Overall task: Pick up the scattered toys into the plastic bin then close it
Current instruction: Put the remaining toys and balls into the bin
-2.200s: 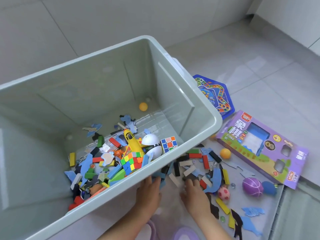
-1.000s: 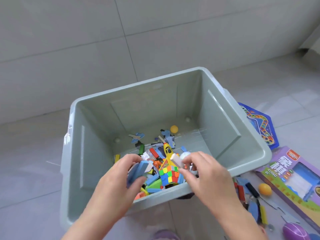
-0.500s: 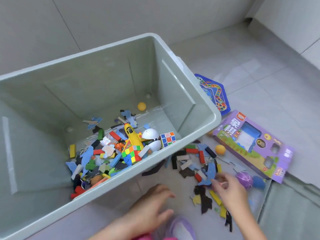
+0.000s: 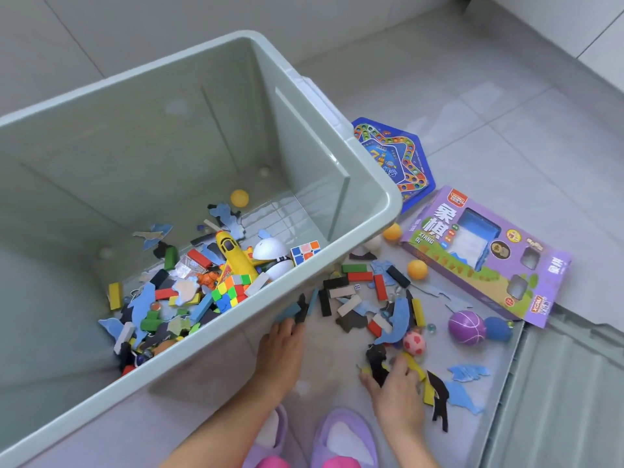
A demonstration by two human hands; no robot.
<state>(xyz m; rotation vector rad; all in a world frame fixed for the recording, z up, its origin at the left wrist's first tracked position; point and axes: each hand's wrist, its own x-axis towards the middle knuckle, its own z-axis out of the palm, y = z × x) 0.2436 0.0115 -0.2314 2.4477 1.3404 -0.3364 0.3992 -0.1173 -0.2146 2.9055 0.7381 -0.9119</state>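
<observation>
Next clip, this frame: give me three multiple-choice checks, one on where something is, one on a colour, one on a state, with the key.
1. Where is the yellow toy plane?
A. on the purple box
B. under the game board
C. inside the plastic bin

2. What colour is the ribbed ball?
A. green
B. purple
C. white

3. What state is the plastic bin in?
A. open, with no lid on it
B. closed by a lid
C. turned upside down

Key:
1 C, the plane lies on the bin's bottom among other toys.
2 B, its skin is purple with dark seams.
3 A, the bin's whole inside shows from above.
</observation>
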